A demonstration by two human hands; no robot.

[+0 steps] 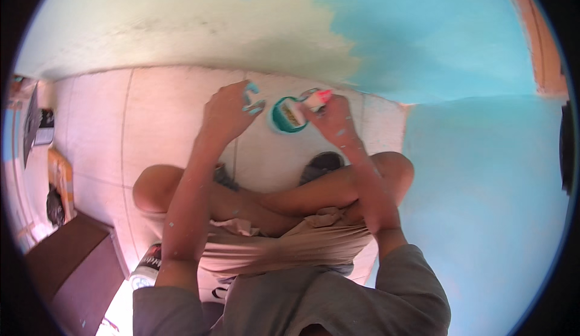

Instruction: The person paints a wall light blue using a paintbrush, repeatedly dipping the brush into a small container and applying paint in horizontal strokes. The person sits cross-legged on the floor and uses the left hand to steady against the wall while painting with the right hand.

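Note:
My right hand (333, 116) is shut on a paintbrush (294, 112) with a pale handle that has a red end. The brush's bristles lie over a small round tub (281, 123) that looks dark green inside and stands on the tiled floor. To the left of the tub, my left hand (231, 109) is raised with its fingers apart and holds nothing; blue paint covers its fingertips. Specks of paint dot both forearms. Beyond the hands, the wall is partly painted blue (408, 41) and partly pale (181, 23).
The blue side wall (476, 177) stands close on the right. A labelled bucket (147, 268) is by my left hip, near a brown box-like piece (86, 263). An orange-brown object (62, 173) and a black bag (55, 207) lie farther left. My crossed legs fill the near floor.

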